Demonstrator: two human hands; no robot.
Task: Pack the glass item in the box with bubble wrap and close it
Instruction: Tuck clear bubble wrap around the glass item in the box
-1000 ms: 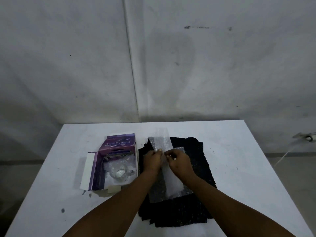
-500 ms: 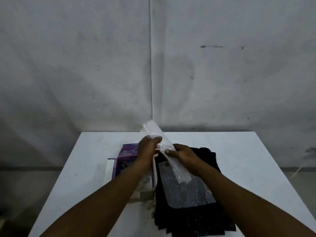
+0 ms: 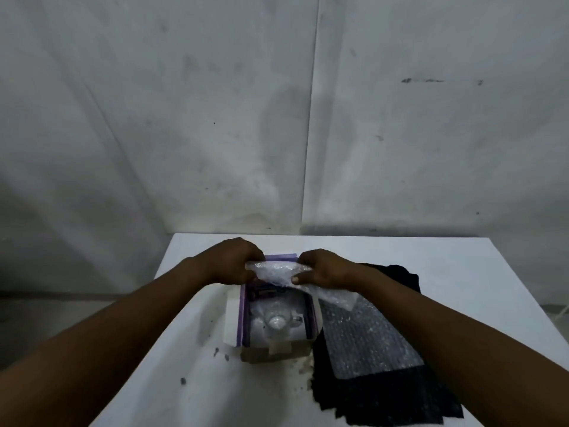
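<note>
**Bubble wrap held over open box**

Both hands grip one folded bubble wrap piece [image 3: 277,272] at frame centre: left hand [image 3: 232,261] curled round its left end, right hand [image 3: 323,269] pinching its right. Directly below, purple box [image 3: 241,315] stands open, glass item [image 3: 277,323] inside. Second bubble wrap sheet [image 3: 366,340] lies on black cloth [image 3: 385,399], lower right. White table [image 3: 160,380].

The box [image 3: 277,315] is set on the table [image 3: 462,272], left of the cloth [image 3: 385,392]; the glass item [image 3: 276,322] is seated inside it, with bubble wrap [image 3: 277,271] held above.
</note>
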